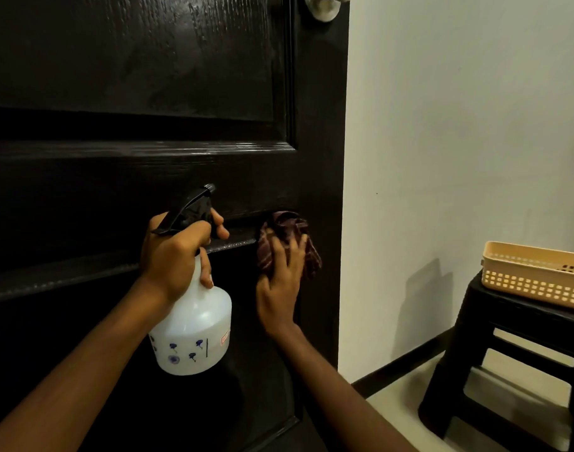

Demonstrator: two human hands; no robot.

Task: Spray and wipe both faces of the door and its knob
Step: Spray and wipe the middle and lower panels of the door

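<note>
A dark wooden panelled door (142,93) fills the left and middle of the head view. Its silver knob (324,8) shows partly at the top edge. My left hand (174,256) grips the neck of a white spray bottle (194,324) with a black trigger head, the index finger curled at the trigger and the nozzle pointing at the door. Just to the right, my right hand (280,288) presses a dark red checked cloth (285,236) against the door, its fingers spread over the fabric. The cloth sits near the door's right edge, at the top corner of the lower panel.
A white wall (458,158) stands right of the door. A black plastic stool (507,360) sits on the pale floor at the right. On the stool rests a beige perforated basket (536,282). A dark skirting board (399,370) runs along the wall's foot.
</note>
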